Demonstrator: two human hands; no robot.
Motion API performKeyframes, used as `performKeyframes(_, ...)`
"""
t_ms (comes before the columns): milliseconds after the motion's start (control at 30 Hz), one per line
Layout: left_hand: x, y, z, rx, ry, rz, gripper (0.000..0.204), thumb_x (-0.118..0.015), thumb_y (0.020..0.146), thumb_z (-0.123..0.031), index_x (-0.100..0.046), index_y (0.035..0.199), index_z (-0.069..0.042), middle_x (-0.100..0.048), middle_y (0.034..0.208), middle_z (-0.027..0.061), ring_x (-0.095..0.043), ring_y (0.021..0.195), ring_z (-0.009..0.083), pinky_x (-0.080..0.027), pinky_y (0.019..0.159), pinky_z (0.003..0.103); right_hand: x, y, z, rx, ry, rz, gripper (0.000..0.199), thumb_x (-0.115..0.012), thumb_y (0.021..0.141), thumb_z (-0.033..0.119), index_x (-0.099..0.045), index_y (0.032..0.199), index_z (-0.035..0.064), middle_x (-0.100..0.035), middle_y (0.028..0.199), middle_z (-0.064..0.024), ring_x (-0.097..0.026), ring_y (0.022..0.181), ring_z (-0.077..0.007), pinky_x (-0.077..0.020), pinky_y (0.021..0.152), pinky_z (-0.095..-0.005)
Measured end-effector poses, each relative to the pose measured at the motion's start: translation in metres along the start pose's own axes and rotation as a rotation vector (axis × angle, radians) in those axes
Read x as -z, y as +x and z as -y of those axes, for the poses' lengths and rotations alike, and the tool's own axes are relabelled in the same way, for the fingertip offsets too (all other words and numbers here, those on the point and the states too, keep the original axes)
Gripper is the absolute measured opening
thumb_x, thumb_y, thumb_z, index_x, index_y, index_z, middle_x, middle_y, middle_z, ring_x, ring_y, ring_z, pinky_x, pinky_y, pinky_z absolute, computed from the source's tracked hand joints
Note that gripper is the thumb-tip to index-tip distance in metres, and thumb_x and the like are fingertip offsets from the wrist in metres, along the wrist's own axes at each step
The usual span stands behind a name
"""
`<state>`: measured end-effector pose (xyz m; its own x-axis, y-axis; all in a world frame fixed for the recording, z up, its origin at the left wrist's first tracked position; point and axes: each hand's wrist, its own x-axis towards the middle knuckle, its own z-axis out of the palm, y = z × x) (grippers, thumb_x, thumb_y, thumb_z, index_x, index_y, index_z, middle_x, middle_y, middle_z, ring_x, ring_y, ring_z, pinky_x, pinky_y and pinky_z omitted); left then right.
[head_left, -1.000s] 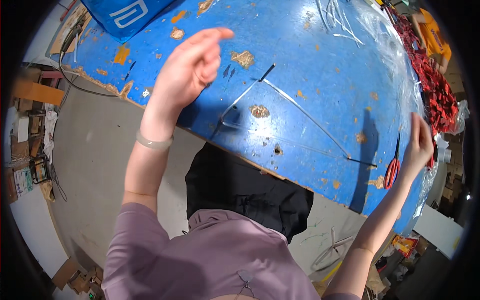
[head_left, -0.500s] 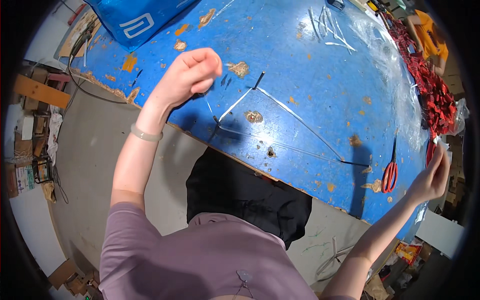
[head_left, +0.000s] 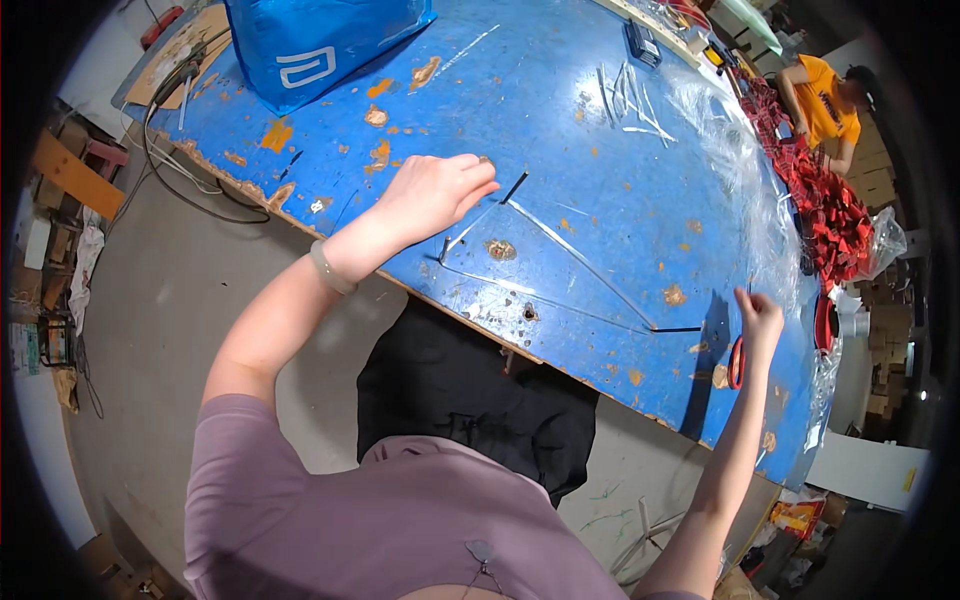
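Note:
A thin, pale, shiny ribbon (head_left: 580,255) runs in a triangle round three dark pegs on the blue table (head_left: 600,180). The far peg (head_left: 515,187) stands just right of my left hand (head_left: 435,198), whose fingers are pinched together. The left peg (head_left: 445,250) is below that hand, and the right peg (head_left: 678,329) sits at the ribbon's right corner. My right hand (head_left: 762,322) is closed above the table's right part, beside red-handled scissors (head_left: 737,362) that my wrist partly covers. What either hand holds, if anything, is too small to make out.
A blue bag (head_left: 320,50) stands at the far left. Loose pale strips (head_left: 635,105) lie toward the back. Clear plastic film (head_left: 745,170) and a heap of red ribbon bows (head_left: 835,225) line the right side, where a person in an orange shirt (head_left: 828,105) works.
My left hand has moved right and lower in the picture, closer to the far peg. My right hand has come left from the table's right edge to beside the scissors. The view has shifted slightly.

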<state>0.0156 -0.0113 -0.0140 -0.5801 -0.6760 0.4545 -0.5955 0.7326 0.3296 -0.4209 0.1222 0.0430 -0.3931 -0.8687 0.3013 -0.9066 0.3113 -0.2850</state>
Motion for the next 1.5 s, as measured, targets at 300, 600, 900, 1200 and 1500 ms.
performKeyframes(300, 0.038, 0.005, -0.012, -0.162, -0.174, 0.134, 0.011, -0.06, 0.075, -0.016, -0.063, 0.084, -0.01, -0.054, 0.079, 0.0076, -0.055, 0.072, 0.0253, -0.044, 0.059, 0.035, 0.043, -0.149, -0.037, -0.322, 0.17, 0.011, 0.024, -0.067, 0.072, 0.016, -0.058, 0.063, -0.0038, -0.048, 0.049, -0.0019, -0.04, 0.05, -0.0055, -0.0343, 0.046, -0.025)
performKeyframes(600, 0.054, -0.007, -0.132, -0.222, -0.998, 0.061, 0.016, -0.063, 0.074, -0.016, -0.063, 0.081, -0.002, -0.056, 0.064, 0.0073, -0.05, 0.053, 0.0168, -0.037, 0.048, 0.026, 0.072, -0.335, -0.059, -0.858, 0.38, -0.081, 0.023, -0.067, 0.071, 0.016, -0.06, 0.067, -0.0055, -0.048, 0.048, -0.0007, -0.039, 0.048, -0.0071, -0.0329, 0.045, -0.024)
performKeyframes(900, -0.134, -0.11, -0.457, -0.986, -1.158, 0.902, 0.045, -0.055, 0.076, -0.033, -0.048, 0.102, 0.003, -0.055, 0.087, 0.0189, -0.053, 0.08, 0.0345, -0.044, 0.066, 0.041, 0.119, -0.468, -0.012, -0.981, 0.173, 0.019, 0.02, -0.064, 0.074, 0.014, -0.059, 0.071, -0.0051, -0.054, 0.055, -0.0063, -0.044, 0.052, -0.0096, -0.0379, 0.051, -0.0266)
performKeyframes(1200, -0.12, -0.129, -0.384, -0.142, -1.624, 1.858, 0.022, -0.056, 0.078, -0.031, -0.06, 0.081, -0.01, -0.035, 0.052, -0.0072, -0.025, 0.042, 0.0028, -0.018, 0.036, 0.021, 0.164, -0.424, 0.021, -0.897, 0.343, 0.164, 0.02, -0.067, 0.072, 0.015, -0.062, 0.078, -0.0033, -0.056, 0.059, -0.0031, -0.045, 0.059, -0.0078, -0.0392, 0.055, -0.0233)
performKeyframes(1500, -0.022, -0.081, -0.136, 0.375, -2.19, 1.004, 0.021, -0.049, 0.085, -0.013, -0.054, 0.079, 0.006, -0.035, 0.048, -0.0041, -0.025, 0.036, 0.0028, -0.018, 0.035, 0.019, 0.143, -0.334, -0.032, -0.594, 0.294, 0.142, 0.014, -0.067, 0.068, 0.01, -0.06, 0.067, -0.0018, -0.052, 0.056, 0.001, -0.043, 0.054, -0.0059, -0.0332, 0.049, -0.022)
